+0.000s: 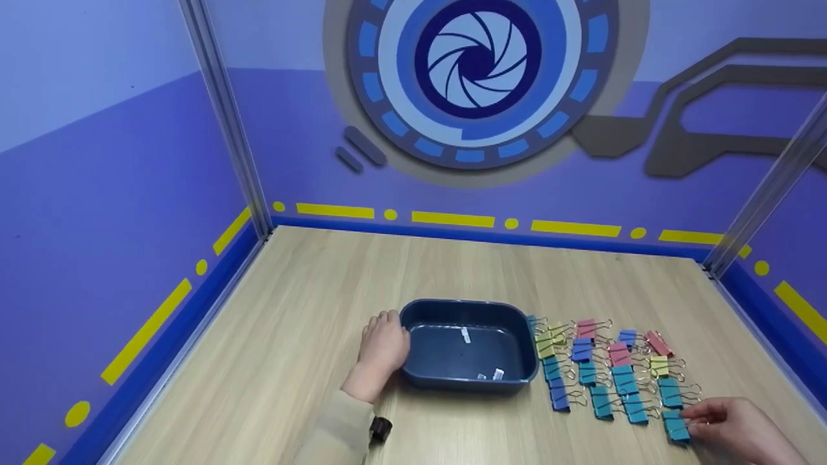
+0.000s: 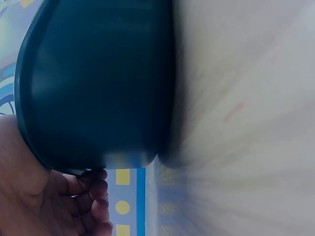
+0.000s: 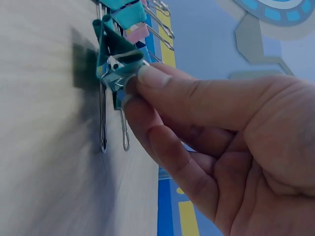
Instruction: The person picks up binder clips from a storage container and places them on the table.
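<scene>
A dark blue rectangular bin stands mid-table in the head view. My left hand holds its left rim with fingers curled, and the thumb is hidden behind the rim in the left wrist view. To the bin's right, binder clips in teal, blue, pink and yellow lie in rough rows. My right hand pinches a teal binder clip at the near right end between thumb and forefinger. In the right wrist view this clip is close to the tabletop, one wire handle pointing down.
Another teal clip lies just beyond the pinched one. Small white labels show on the bin's floor. Blue-purple panels and metal posts bound the wooden table at the back and sides.
</scene>
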